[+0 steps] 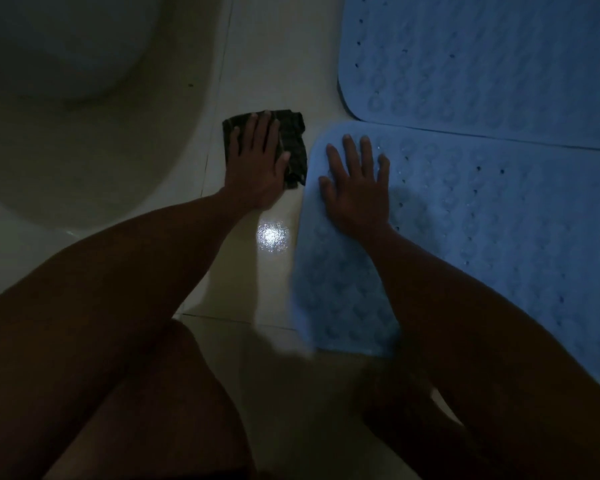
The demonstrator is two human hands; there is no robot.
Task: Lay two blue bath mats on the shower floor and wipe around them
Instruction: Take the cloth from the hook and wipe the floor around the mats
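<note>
Head view – left hand flat on cloth, right hand on mat edge

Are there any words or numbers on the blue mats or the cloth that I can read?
None: no words, numbers or signs can be read.
Near blue mat: only bumps and small holes.
Far blue mat: the same pattern.
Dark cloth under the left hand: a checked pattern, no label visible.

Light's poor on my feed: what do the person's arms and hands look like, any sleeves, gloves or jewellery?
Both forearms are bare up to the frame edge: no sleeves or gloves. The left hand and right hand show no rings, watch or bands, though the dim light could hide small items.
</note>
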